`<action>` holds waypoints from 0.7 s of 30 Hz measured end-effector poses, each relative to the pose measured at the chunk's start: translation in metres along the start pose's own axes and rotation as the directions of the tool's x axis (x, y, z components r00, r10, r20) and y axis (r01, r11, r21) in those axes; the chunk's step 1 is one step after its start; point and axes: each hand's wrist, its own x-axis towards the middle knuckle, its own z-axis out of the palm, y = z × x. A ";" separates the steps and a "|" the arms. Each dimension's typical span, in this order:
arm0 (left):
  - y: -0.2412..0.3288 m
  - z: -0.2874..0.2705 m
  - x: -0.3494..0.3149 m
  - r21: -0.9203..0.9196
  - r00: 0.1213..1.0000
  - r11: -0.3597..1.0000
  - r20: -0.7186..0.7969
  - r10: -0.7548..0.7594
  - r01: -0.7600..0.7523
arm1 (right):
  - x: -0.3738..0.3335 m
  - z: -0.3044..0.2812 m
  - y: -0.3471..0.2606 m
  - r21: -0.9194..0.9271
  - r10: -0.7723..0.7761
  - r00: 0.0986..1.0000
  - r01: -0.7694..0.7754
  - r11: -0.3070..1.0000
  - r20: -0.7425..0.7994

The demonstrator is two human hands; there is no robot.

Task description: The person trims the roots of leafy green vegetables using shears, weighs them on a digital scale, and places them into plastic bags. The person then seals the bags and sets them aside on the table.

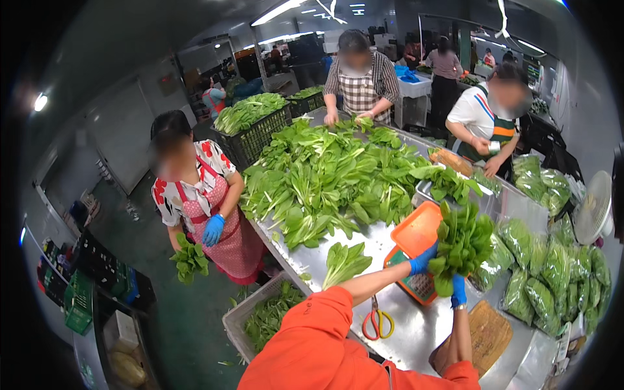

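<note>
A thick bunch of leafy greens [464, 237] is held up between my two blue-gloved hands. My left hand [423, 259] grips its left side, the fingers partly hidden by leaves. From below, my right hand [459, 290] closes around the lower end. Just left of the bunch is a kitchen scale with an orange tray [416, 227], its lower body partly behind my left forearm. Scissors [377, 324] with red and yellow handles lie on the metal table [396, 348] by my left arm. Beneath my right forearm sits a wooden board [492, 333].
A large heap of loose greens [325, 169] covers the table's far part. Bagged greens [552, 279] pile up at the right, near a white fan [595, 207]. Co-workers stand left [205, 201], across [357, 81] and far right [487, 117]. A bin [240, 325] sits low left.
</note>
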 end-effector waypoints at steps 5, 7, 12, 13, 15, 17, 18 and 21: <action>0.032 0.056 0.020 0.500 0.977 0.843 0.170 0.127 -0.196 | -0.032 -0.035 -0.013 0.099 0.053 0.988 -0.039 0.994 -0.146; 0.030 0.082 0.010 0.467 0.974 0.879 0.226 -0.013 -0.096 | -0.066 -0.061 -0.015 0.304 0.162 0.981 -0.123 0.945 -0.105; 0.052 0.176 -0.035 0.158 0.936 0.977 0.299 -0.186 0.144 | -0.167 -0.063 -0.155 -0.274 -0.184 0.958 0.121 0.954 -0.220; 0.052 0.197 -0.042 0.074 0.896 0.958 0.341 -0.285 0.277 | -0.187 -0.071 -0.162 -0.302 -0.077 0.952 -0.017 0.953 -0.298; 0.029 0.241 -0.058 -0.142 0.795 0.852 0.462 -0.393 0.503 | -0.224 -0.100 -0.166 -0.288 0.291 0.884 -0.405 0.868 -0.366; 0.013 0.273 -0.074 -0.363 0.746 0.668 0.476 -0.466 0.649 | -0.247 -0.118 -0.155 -0.050 0.433 0.787 -0.502 0.863 -0.439; -0.013 0.281 -0.083 -0.367 0.679 0.580 0.513 -0.525 0.727 | -0.259 -0.122 -0.147 0.070 0.499 0.738 -0.529 0.846 -0.454; -0.034 0.284 -0.094 -0.467 0.470 0.198 0.592 -0.654 0.862 | -0.282 -0.137 -0.081 0.267 0.477 0.740 -0.395 0.879 -0.475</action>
